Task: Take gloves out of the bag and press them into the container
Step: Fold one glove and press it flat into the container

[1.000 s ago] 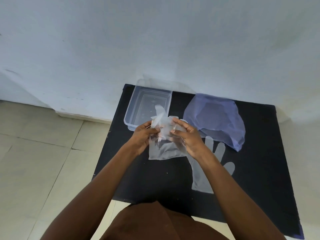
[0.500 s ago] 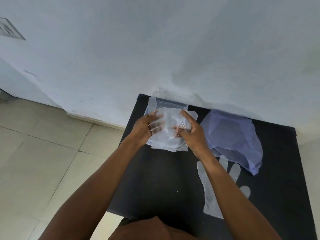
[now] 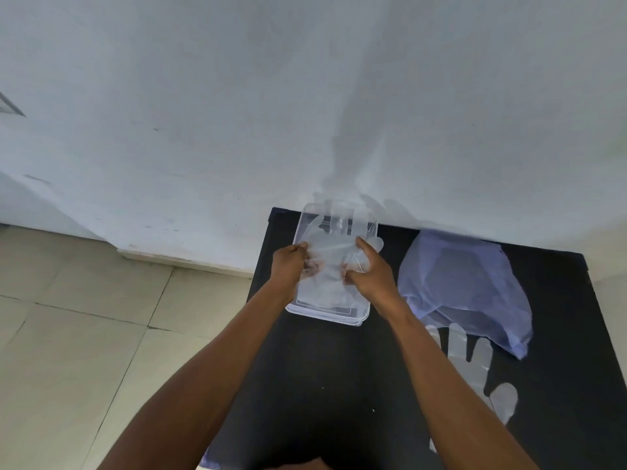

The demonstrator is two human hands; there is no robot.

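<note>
We are looking down at a black tabletop (image 3: 339, 385) pushed against a pale wall, and both of our bare hands are working over the clear rectangular plastic container (image 3: 327, 313) sitting at its far left corner. Our left hand (image 3: 288, 266) is curling its fingers onto the crumpled clear plastic gloves (image 3: 330, 262) from the left, and our right hand (image 3: 368, 274) is pinching the same bundle from the right with thumb raised and fingers bent, so both are closing on the gloves and pressing them down inside the container's walls. A few glove fingers are sticking up past the far rim. Just beside the container, along the far edge toward the right, a translucent lilac plastic bag (image 3: 464, 286) is lying slumped. Near the right edge, another clear glove (image 3: 475, 364) is lying flat, its fingers touching the bag's near end.
</note>
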